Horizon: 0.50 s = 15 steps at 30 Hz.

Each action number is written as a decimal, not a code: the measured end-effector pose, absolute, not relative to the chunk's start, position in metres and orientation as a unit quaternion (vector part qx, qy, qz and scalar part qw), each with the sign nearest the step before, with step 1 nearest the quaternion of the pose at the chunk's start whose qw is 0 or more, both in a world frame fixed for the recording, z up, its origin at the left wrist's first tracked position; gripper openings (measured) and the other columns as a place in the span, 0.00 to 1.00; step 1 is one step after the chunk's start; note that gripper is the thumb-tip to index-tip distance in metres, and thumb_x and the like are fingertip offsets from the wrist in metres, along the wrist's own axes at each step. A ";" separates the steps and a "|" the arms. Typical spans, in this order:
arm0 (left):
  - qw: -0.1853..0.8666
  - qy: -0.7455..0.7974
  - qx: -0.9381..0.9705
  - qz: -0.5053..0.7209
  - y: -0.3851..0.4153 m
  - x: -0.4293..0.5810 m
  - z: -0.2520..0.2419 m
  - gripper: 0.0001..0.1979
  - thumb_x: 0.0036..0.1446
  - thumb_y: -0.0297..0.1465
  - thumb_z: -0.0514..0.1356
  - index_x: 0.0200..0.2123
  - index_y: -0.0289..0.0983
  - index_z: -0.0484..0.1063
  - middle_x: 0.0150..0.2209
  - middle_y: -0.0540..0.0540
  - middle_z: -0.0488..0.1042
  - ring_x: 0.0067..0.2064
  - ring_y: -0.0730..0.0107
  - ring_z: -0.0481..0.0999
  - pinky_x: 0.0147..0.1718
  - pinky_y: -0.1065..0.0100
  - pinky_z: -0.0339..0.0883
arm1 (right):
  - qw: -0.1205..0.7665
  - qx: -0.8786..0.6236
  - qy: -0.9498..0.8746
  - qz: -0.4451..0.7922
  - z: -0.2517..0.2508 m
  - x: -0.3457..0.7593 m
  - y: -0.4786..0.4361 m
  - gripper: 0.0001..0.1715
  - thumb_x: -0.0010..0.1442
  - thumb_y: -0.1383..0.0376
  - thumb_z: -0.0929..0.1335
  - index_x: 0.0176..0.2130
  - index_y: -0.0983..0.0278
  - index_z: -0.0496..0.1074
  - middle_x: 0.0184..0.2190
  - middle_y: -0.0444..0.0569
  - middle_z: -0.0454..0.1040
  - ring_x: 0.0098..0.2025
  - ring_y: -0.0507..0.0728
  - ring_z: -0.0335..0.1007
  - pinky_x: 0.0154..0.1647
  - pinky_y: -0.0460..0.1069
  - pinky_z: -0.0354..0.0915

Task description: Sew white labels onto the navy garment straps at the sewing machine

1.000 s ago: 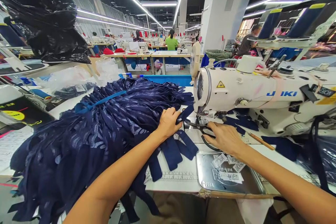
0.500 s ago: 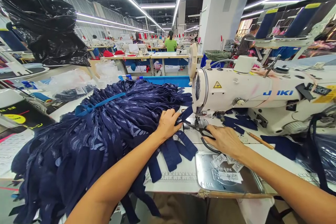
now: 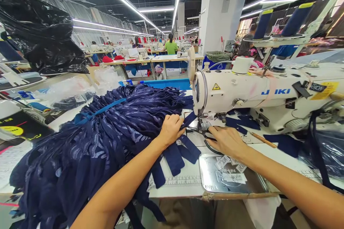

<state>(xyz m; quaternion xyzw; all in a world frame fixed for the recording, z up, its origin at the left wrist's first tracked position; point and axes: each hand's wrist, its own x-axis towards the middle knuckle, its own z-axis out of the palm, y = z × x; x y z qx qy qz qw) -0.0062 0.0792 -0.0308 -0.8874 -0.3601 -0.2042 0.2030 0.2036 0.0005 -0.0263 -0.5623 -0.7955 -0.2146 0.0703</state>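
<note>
The left hand's [image 3: 170, 128] fingers [image 3: 179, 121] are curling together, pinching a navy fabric strip [image 3: 188, 119] that is running up toward one o'clock under the needle. The palm is resting on the edge of a big heap of navy patterned fabric strips [image 3: 94, 139], which is spreading out to nine o'clock and is bound by a bright blue ribbon [image 3: 100, 110].

At three o'clock from that hand, the right hand's [image 3: 227, 139] fingers [image 3: 215, 130] are closing around black-handled scissors [image 3: 208, 136]; the blades are pointing toward nine o'clock at the navy fabric strip, and one handle loop is showing beneath the palm. The strip is lying on the white counter [image 3: 271, 154], between the two hands and just below the presser foot.

Above, at twelve o'clock, a white sewing machine [image 3: 242, 91] is showing blue lettering, partly taped over, reading "J KI", and a yellow triangular warning sticker [image 3: 216, 86]. At six o'clock from the right hand, a shiny metal plate [image 3: 212, 182] is carrying small white paper labels [image 3: 231, 171] whose print is too small to read. A printed ruler scale [image 3: 178, 181] is running along the counter's front edge. A brown pencil [image 3: 259, 137] is lying at the right hand's three o'clock.
</note>
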 end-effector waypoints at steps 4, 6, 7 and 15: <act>0.173 -0.375 -0.885 -0.215 0.081 -0.007 -0.032 0.14 0.52 0.34 0.55 0.40 0.33 0.68 0.33 0.43 0.67 0.35 0.64 0.64 0.34 0.65 0.55 | 0.072 -0.564 -0.796 -0.209 -0.027 0.204 -0.001 0.11 0.55 0.59 0.62 0.30 0.65 0.65 0.21 0.48 0.72 0.21 0.55 0.68 0.20 0.47 0.37; 0.137 -0.380 -0.887 -0.225 0.082 -0.007 -0.033 0.12 0.53 0.33 0.54 0.38 0.34 0.69 0.32 0.43 0.68 0.34 0.64 0.65 0.34 0.64 0.55 | 0.071 -0.572 -0.791 -0.204 -0.028 0.205 -0.002 0.11 0.55 0.59 0.62 0.30 0.65 0.64 0.21 0.48 0.73 0.21 0.55 0.68 0.20 0.47 0.37; 0.108 -0.381 -0.888 -0.235 0.082 -0.007 -0.034 0.10 0.53 0.32 0.53 0.36 0.34 0.69 0.32 0.43 0.68 0.34 0.64 0.65 0.34 0.64 0.55 | 0.070 -0.576 -0.789 -0.202 -0.028 0.206 -0.003 0.11 0.55 0.59 0.62 0.30 0.65 0.64 0.21 0.48 0.73 0.21 0.55 0.68 0.20 0.47 0.36; -0.293 -0.459 -0.709 -0.448 0.082 -0.004 -0.029 0.05 0.44 0.29 0.56 0.19 0.36 0.67 0.20 0.52 0.65 0.26 0.72 0.64 0.31 0.69 0.57 | 0.063 -0.606 -0.777 -0.161 -0.028 0.207 -0.003 0.13 0.55 0.58 0.59 0.31 0.65 0.64 0.22 0.49 0.73 0.24 0.57 0.69 0.20 0.47 0.38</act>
